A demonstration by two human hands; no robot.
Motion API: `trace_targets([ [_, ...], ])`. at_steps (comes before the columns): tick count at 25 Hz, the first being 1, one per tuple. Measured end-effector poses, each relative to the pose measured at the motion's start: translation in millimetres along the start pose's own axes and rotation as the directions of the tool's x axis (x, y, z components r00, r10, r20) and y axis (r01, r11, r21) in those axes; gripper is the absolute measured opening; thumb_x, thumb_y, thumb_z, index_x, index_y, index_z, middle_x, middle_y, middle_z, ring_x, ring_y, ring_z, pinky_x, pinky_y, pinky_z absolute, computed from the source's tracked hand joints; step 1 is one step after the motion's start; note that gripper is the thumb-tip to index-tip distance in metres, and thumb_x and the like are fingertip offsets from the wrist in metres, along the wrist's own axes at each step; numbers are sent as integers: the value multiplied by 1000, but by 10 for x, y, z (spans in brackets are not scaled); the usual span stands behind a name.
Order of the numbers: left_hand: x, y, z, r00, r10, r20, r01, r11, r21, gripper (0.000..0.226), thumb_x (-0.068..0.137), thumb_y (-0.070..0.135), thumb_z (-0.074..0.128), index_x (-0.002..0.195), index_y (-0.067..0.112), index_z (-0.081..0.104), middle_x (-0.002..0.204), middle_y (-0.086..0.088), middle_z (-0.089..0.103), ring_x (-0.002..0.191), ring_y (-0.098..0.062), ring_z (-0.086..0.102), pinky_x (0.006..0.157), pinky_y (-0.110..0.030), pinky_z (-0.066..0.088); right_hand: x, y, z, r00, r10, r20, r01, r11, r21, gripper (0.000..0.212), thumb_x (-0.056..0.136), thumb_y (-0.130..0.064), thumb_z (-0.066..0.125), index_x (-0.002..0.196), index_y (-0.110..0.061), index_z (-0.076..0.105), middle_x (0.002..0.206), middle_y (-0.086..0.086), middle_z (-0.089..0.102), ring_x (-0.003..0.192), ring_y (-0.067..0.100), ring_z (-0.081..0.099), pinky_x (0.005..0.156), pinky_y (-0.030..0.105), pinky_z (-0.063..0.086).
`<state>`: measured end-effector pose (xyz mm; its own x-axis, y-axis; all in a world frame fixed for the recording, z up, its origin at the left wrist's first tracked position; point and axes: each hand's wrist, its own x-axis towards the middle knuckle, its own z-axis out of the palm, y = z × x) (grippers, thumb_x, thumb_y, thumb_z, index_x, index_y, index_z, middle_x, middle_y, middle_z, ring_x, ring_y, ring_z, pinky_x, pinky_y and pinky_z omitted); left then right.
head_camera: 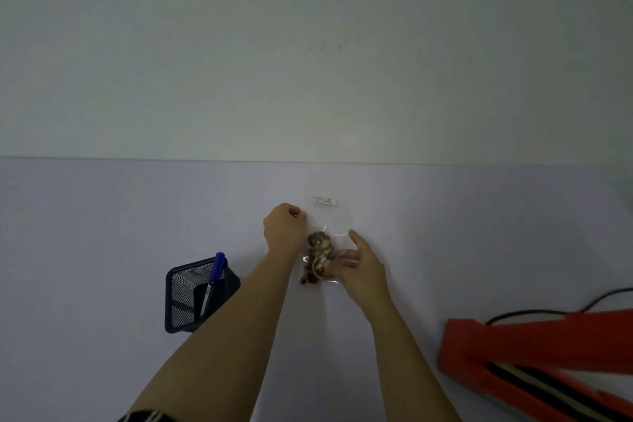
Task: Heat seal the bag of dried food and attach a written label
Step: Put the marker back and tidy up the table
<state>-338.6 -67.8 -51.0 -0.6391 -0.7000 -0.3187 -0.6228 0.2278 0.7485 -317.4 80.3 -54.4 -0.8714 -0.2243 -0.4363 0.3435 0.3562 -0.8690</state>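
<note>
Broadly, the pale surface (102,233) fills the lower half. At five o'clock a blurred red heat sealer (534,349) is cut off by the frame. The right hand (363,260), fingers spread, touches the clear bag (322,247) just below centre, its film barely visible. The left hand (286,229) curls at the bag's nine o'clock edge; whether it pinches, I cannot tell. At its twelve o'clock sits a label (323,201), writing illegible.

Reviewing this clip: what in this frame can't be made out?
Head view only.
Label: writing too small to read.
Bag: clear film barely shows; whether its mouth is sealed cannot be told.
Left hand: curled fingers face away, so any grip on the bag is unclear.
Heat sealer: blurred, cut off by the right and bottom edges.
</note>
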Motion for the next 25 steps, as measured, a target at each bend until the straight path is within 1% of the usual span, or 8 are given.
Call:
trace_targets([
  [5,41,-17,57,998,56,-33,-53,995,79,23,89,16,54,105,4,66,106,-12,68,103,-28,59,79,-28,43,96,27,46,1000,0,-16,0,1000,-8,75,75,-12,75,139,-22,38,103,1,59,88,11,60,78,25,51],
  [10,39,12,19,997,67,-25,-65,993,96,24,91,17,52,106,2,64,103,-13,68,100,-29,59,78,-30,43,101,-17,55,1000,-7,4,7,998,-67,74,78,-12,72,141,-21,34,104,1,56,87,9,57,65,10,44],
  [12,18,37,-40,998,69,1,-68,988,137,24,92,19,49,101,0,62,85,-8,64,92,-29,57,75,-31,42,85,-66,72,1000,2,6,-2,996,-93,75,78,-17,71,142,-20,32,111,1,55,94,12,55,73,15,46],
  [14,-84,82,-123,994,110,24,-112,979,170,25,93,18,48,103,-3,58,70,1,49,84,-24,50,72,-31,39,23,-117,100,999,-26,-48,18,986,-163,75,78,-25,70,142,-20,31,126,5,50,112,18,50,93,30,46],
  [16,-259,166,-268,979,199,42,-203,962,184,30,94,14,49,114,-8,53,76,0,51,86,-23,49,72,-30,37,-145,-201,134,988,-121,-96,93,961,-260,72,80,-28,67,141,-18,32,136,8,42,125,24,41,104,36,37],
  [21,-894,301,-912,917,397,30,-395,897,200,35,94,9,46,126,-3,49,115,-19,61,103,-29,57,83,-33,44,-750,-404,308,946,-322,-48,273,864,-424,56,87,-26,57,138,-17,37,132,9,44,124,26,40,103,34,34],
  [23,-1181,149,-1174,863,504,-42,-490,854,174,36,94,9,47,128,-2,49,119,-19,60,107,-30,56,88,-34,44,-960,-354,434,931,-366,-6,317,814,-487,52,90,-25,52,139,-17,36,135,8,43,126,27,39,106,37,36],
  [25,-1446,-159,-1388,795,585,-160,-565,811,154,37,92,9,50,128,-1,49,123,-18,58,114,-30,52,94,-32,40,-1182,-193,579,939,-338,63,313,767,-560,52,94,-25,46,142,-14,30,145,7,35,134,26,30,109,38,32],
])
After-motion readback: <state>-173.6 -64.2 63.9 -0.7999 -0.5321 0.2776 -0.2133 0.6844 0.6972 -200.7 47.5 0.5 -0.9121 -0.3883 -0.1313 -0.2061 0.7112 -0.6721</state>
